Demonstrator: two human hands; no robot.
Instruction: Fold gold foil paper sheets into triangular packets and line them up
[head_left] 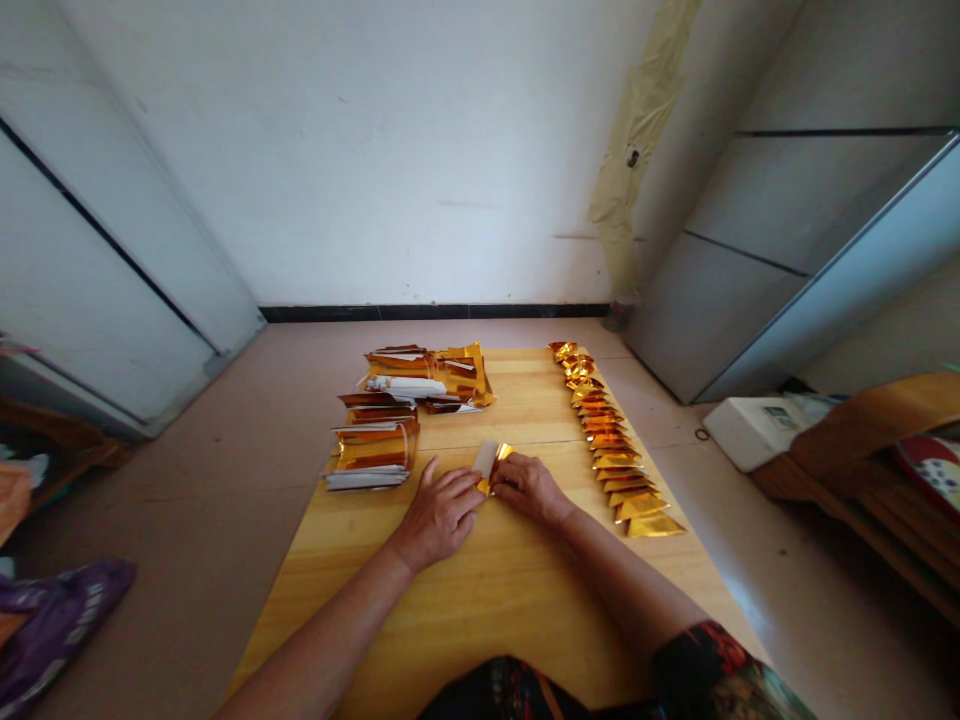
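Observation:
A small sheet of gold foil paper (486, 459), its pale side partly showing, lies on the wooden table between my hands. My left hand (441, 514) rests at the sheet's left edge, its fingertips pressed on the paper. From the right, my right hand (534, 488) pinches the folded gold edge with curled fingers. The fingers hide part of the fold. To the left sit bundles of gold and white paper: a front bundle (373, 455) and a back bundle (457, 373). A column of folded gold foil pieces (619, 470) overlaps along the table's right side.
The wooden table (420, 620) stands on a tiled floor, facing a white wall (420, 150). A grey cabinet-like appliance (765, 210) is at right, near a white box (754, 430) and wooden furniture (862, 450). A purple bag (67, 620) lies at left.

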